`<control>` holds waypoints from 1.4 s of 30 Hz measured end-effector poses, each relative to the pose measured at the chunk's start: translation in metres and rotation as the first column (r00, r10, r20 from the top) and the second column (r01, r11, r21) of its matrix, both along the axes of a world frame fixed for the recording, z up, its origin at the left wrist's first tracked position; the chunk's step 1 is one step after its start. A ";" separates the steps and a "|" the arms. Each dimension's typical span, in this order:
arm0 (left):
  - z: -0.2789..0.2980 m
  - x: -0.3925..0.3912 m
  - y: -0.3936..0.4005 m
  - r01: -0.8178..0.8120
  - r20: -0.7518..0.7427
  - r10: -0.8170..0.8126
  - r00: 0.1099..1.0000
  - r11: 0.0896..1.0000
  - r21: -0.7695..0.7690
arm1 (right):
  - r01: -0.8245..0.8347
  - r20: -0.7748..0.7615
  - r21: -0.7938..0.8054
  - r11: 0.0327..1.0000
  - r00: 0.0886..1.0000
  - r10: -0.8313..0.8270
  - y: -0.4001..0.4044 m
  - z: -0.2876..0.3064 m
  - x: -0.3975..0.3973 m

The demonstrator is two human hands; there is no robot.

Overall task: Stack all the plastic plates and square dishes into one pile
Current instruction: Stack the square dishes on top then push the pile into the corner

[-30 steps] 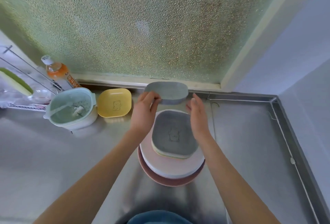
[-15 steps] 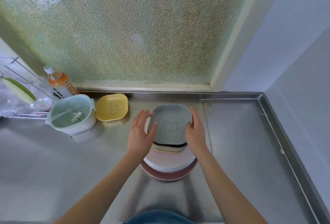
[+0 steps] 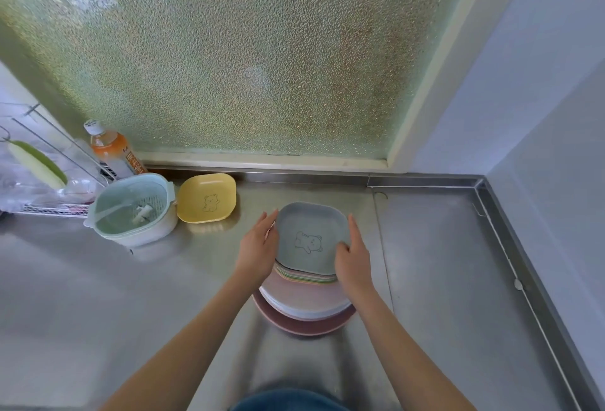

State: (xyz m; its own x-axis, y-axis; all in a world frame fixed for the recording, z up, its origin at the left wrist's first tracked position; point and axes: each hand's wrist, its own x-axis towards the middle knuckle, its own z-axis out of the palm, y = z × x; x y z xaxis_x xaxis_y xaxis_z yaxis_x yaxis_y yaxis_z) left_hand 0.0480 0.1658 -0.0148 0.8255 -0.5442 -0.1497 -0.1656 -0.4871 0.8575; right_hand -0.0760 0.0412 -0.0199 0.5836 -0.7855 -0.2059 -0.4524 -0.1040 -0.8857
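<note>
Head view: the grey dish sits on top of the pile mid-counter, the left hand loose beside its rim, the right hand touching its edge, not gripping. The yellow dish waits apart; it looks light, stiff, slick plastic, best pinched by opposite rims

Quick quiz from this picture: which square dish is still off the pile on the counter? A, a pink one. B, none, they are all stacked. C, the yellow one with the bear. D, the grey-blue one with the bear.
C: the yellow square dish sits apart on the counter beside the mint strainer basket, while the grey-blue square dish lies on top of the pile between both hands.
</note>
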 end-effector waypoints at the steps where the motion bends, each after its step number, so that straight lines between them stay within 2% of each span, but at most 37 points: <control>1: -0.002 0.004 0.004 -0.029 -0.018 0.029 0.999 0.999 -0.032 | 0.008 0.039 0.037 0.999 0.999 -0.010 0.000 0.000 -0.001; 3: -0.009 0.017 0.015 -0.091 0.017 0.091 0.996 0.996 -0.019 | 0.023 0.123 0.114 0.993 0.992 -0.037 -0.001 0.000 -0.004; 4: -0.014 0.026 0.022 -0.104 0.074 0.100 0.992 0.994 0.041 | 0.032 0.165 0.151 0.988 0.985 -0.057 -0.002 0.000 -0.006; 6: -0.025 0.043 0.032 -0.094 0.216 0.040 0.976 0.965 0.243 | 0.054 0.207 0.174 0.983 0.974 -0.090 -0.001 -0.002 -0.009; 8: -0.033 0.060 0.038 -0.116 0.289 -0.006 0.957 0.907 0.406 | 0.089 0.209 0.157 0.984 0.970 -0.121 0.000 -0.003 -0.010; 13: -0.041 0.091 0.032 -0.080 0.294 -0.108 0.950 0.824 0.561 | 0.118 0.173 0.115 0.986 0.975 -0.136 -0.004 -0.006 -0.006; 16: -0.047 0.103 0.026 -0.066 0.334 -0.234 0.913 0.724 0.687 | 0.097 0.180 0.108 0.989 0.977 -0.115 -0.005 -0.007 -0.005; 20: -0.055 0.111 0.022 -0.063 0.349 -0.308 0.885 0.664 0.745 | 0.102 0.182 0.125 0.987 0.975 -0.123 -0.004 -0.011 -0.003; 25: -0.061 0.120 0.024 -0.062 0.344 -0.329 0.879 0.639 0.767 | 0.109 0.161 0.145 0.983 0.978 -0.132 -0.005 -0.015 0.000; 27: -0.061 0.118 0.023 -0.081 0.357 -0.296 0.886 0.658 0.748 | 0.106 0.166 0.152 0.983 0.977 -0.132 -0.005 -0.013 0.001; 29: -0.057 0.110 0.018 -0.116 0.377 -0.205 0.903 0.729 0.674 | 0.103 0.183 0.157 0.982 0.974 -0.132 -0.004 -0.010 0.002; 33: -0.039 0.090 0.003 -0.193 0.398 0.002 0.917 0.877 0.440 | 0.093 0.210 0.172 0.981 0.969 -0.128 -0.003 -0.006 0.000; 36: -0.023 0.080 -0.007 -0.188 0.352 0.096 0.931 0.953 0.238 | 0.087 0.203 0.177 0.980 0.971 -0.123 -0.003 -0.004 0.000; 39: -0.005 0.074 -0.014 -0.155 0.300 0.131 0.945 0.986 0.056 | 0.076 0.190 0.176 0.981 0.976 -0.110 -0.005 -0.006 -0.001; 42: 0.014 0.070 -0.017 -0.122 0.339 0.134 0.931 0.991 -0.057 | 0.054 0.203 0.183 0.982 0.975 -0.092 -0.008 -0.005 -0.003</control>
